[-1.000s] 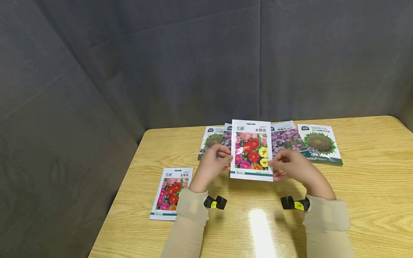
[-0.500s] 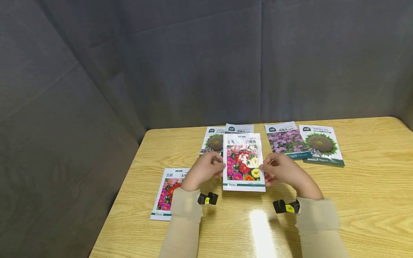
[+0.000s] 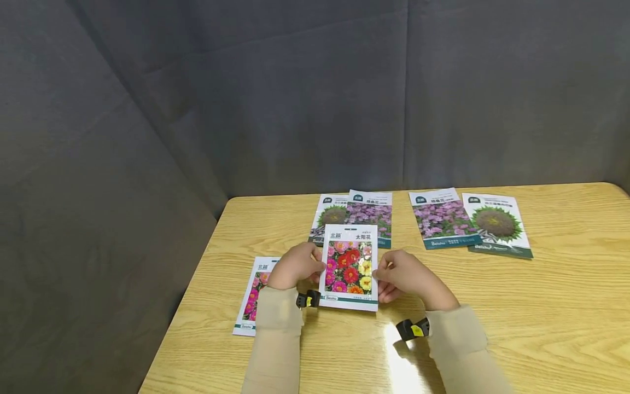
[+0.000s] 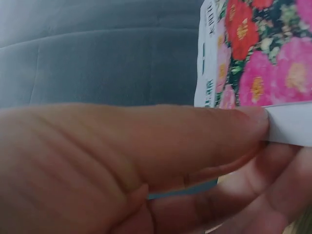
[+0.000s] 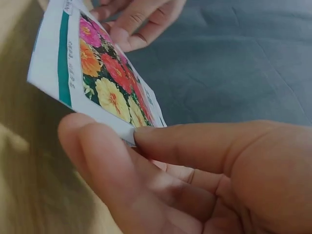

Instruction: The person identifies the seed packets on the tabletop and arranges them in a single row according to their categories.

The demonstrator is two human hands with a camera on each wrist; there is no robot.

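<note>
A seed packet [image 3: 349,269] printed with red, pink and yellow flowers is held tilted above the table by its two side edges. My left hand [image 3: 294,266] pinches its left edge between thumb and fingers, and the left wrist view shows the thumb [image 4: 204,126] on the white border. On the opposite edge, my right hand [image 3: 412,278] pinches in the same way; the right wrist view shows its thumb [image 5: 195,146] on the front. A matching flower packet [image 3: 250,298] lies at the left, partly hidden behind the left hand and sleeve.
At the back left, a purple-flower packet [image 3: 379,212] overlaps a sunflower packet [image 3: 328,213]. Further right, another purple-flower packet [image 3: 443,219] partly covers a second sunflower packet [image 3: 502,224]. All lie on the wooden table [image 3: 556,317], with a grey cloth [image 3: 315,98] behind and at the left.
Both hands have brought the held packet down and to the left, nearer the table's front. The purple-flower packets behind it have come into fuller view. The left sleeve now covers more of the lying packet.
</note>
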